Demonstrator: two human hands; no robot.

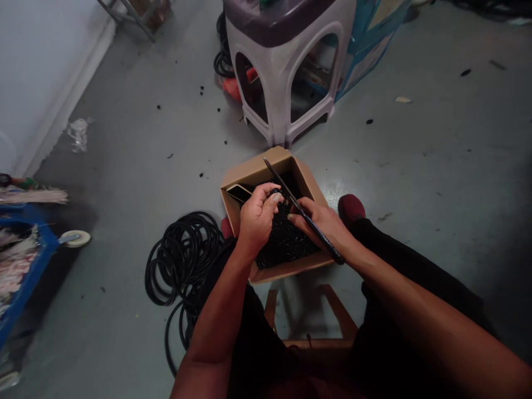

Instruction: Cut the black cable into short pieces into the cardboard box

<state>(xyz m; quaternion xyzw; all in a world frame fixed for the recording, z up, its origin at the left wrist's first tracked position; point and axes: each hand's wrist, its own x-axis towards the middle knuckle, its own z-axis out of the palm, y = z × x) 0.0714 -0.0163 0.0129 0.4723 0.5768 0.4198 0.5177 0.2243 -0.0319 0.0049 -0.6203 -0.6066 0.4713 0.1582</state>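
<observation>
We see the left hand (257, 216) curled narrow, fingertips pinching a small black piece (275, 193). The right hand (322, 221) is closed around a long dark tool (283, 185), whose tip slants up past the left fingers. Both hands hover over a cardboard box (249, 169) of black pieces (286, 244) on the floor (415, 166). A black hose coil (183, 255) lies just beside the box, and a plastic stool (282, 66) stands beyond.

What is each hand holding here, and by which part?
Left hand pinches a small black piece between fingertips. Right hand grips a long dark slender tool around its lower half, tip pointing away over the brown cardboard box.
</observation>
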